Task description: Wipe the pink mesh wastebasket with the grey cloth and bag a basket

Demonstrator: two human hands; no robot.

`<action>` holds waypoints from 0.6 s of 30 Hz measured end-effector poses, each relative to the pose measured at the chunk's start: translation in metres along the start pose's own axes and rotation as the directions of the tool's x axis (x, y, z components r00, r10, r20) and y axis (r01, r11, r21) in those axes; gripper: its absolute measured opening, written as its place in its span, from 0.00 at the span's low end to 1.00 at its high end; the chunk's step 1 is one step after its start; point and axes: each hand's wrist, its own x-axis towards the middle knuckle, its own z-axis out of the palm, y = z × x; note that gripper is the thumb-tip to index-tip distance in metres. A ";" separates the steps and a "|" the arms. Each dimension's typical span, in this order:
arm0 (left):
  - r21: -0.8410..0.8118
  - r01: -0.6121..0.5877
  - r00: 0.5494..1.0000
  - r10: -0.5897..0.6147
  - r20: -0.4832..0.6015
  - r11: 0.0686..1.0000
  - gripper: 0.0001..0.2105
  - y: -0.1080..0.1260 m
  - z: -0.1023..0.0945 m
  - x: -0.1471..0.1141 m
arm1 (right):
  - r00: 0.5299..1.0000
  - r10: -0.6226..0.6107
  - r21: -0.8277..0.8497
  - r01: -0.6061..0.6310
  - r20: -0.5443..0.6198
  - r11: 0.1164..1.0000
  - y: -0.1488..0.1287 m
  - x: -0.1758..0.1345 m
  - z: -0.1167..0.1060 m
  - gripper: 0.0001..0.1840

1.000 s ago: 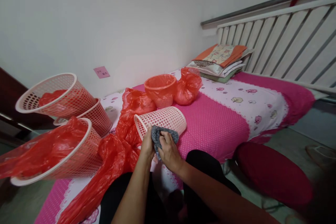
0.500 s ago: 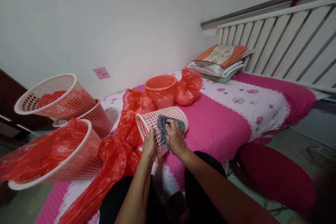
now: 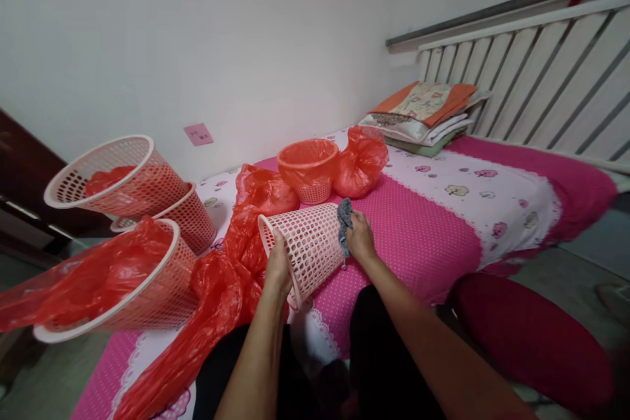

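A pale pink perforated plastic basket (image 3: pixel 310 243) lies on its side above my knees, its wide rim to the left. My left hand (image 3: pixel 279 266) grips that rim, thumb on the outside and the other fingers mostly hidden. At the basket's base, my right hand (image 3: pixel 361 236) presses a grey cloth (image 3: pixel 345 226) against the bottom end. Just behind stands another basket (image 3: pixel 315 190), upright and lined with a red plastic bag (image 3: pixel 300 156). Crumpled red bags (image 3: pixel 226 295) lie along the left side of the held basket.
Tilted baskets with red bags (image 3: pixel 113 262) crowd the left side. A knotted red bag (image 3: pixel 361 164) sits by the lined basket. Folded bedding (image 3: pixel 428 111) is stacked near the white radiator (image 3: pixel 531 79). A dark red round stool (image 3: pixel 531 341) stands at lower right.
My right hand has moved right with the cloth, from the basket's side to its base. My left hand still holds the rim, and the view has shifted slightly.
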 end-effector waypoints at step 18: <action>0.039 -0.096 0.995 0.096 -0.014 0.995 0.31 -0.002 -0.012 0.010 | 0.920 -0.259 0.202 0.205 0.293 0.958 -0.168 -0.011 0.004 0.20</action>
